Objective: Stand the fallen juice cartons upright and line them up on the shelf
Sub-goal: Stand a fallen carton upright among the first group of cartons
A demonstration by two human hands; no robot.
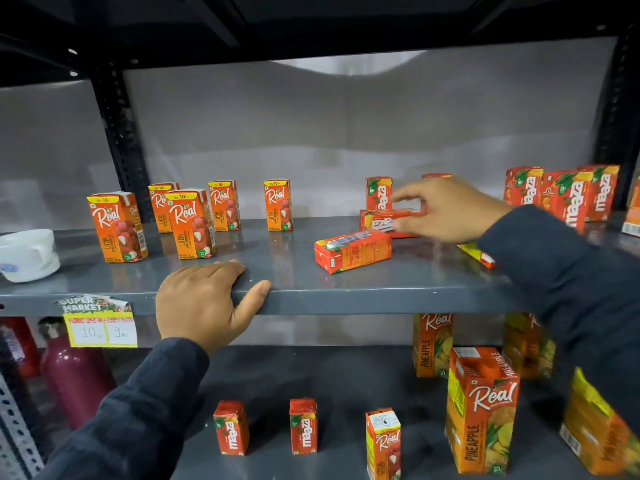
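A bright patch sits high on the grey back panel (346, 67), while the top frame (311, 26) stays dark. The glossy shelf (294, 268) faintly mirrors the cartons (194, 223). The right hand (446, 209) is motion-blurred (its fingers (405, 195) most), and straight lines bow toward the edges

Your 1 head-worn camera faces the grey shelf (381, 296) head-on from close range, looking slightly down across its top.

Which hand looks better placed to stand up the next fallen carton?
The right hand: its fingers are at a fallen Maaza carton, while the left hand rests on the shelf edge.
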